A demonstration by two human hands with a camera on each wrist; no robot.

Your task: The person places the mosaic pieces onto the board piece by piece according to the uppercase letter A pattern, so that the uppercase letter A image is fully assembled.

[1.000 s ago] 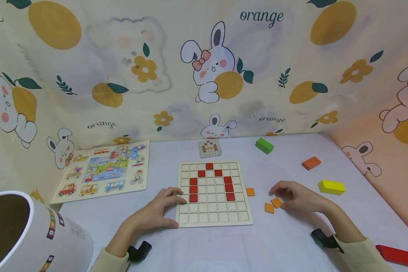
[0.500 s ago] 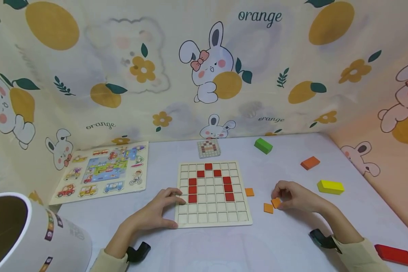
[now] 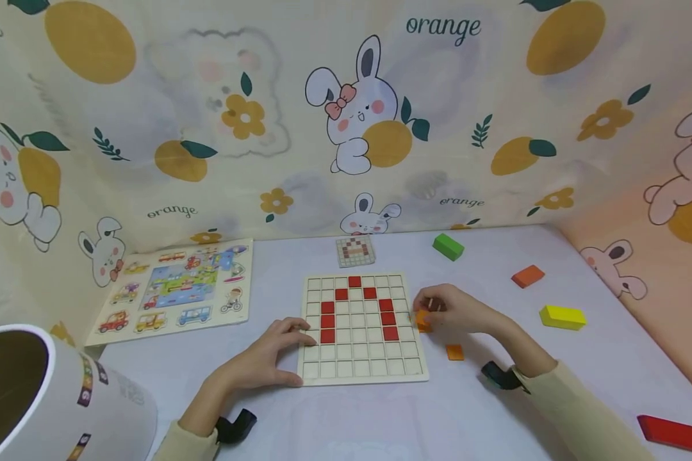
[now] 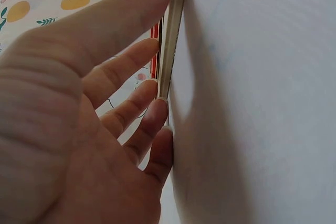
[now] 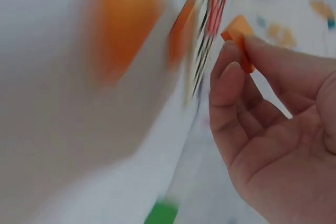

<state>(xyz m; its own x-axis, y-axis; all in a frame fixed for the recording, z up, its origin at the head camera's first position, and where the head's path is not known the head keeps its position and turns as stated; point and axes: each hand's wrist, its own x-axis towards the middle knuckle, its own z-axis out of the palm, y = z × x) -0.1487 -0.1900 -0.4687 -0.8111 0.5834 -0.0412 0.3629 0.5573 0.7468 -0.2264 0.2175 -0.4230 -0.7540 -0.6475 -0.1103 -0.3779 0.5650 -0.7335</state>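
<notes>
A wooden grid board (image 3: 360, 351) lies flat on the table, with several red square tiles (image 3: 328, 307) set in its cells in an arch. My left hand (image 3: 273, 358) rests at the board's left side, fingers extended over its edge and thumb near the front corner; in the left wrist view the fingertips (image 4: 152, 47) touch the rim. Beside the board's right edge, my right hand (image 3: 455, 307) pinches an orange square tile (image 5: 239, 31) between thumb and fingers. In the head view it overlaps another orange tile lying there. A further orange tile (image 3: 454, 352) lies below the right hand.
A small pattern card (image 3: 355, 251) lies behind the board. Green (image 3: 448, 246), orange (image 3: 528, 276), yellow (image 3: 562, 317) and red (image 3: 671, 433) blocks are spread across the right side. A vehicle picture puzzle (image 3: 179, 288) lies at left, behind a white bin (image 3: 109, 397).
My right hand picked up one of the two neighbouring orange tiles and carried it left to the board's right edge. The left hand and board have stayed in place.
</notes>
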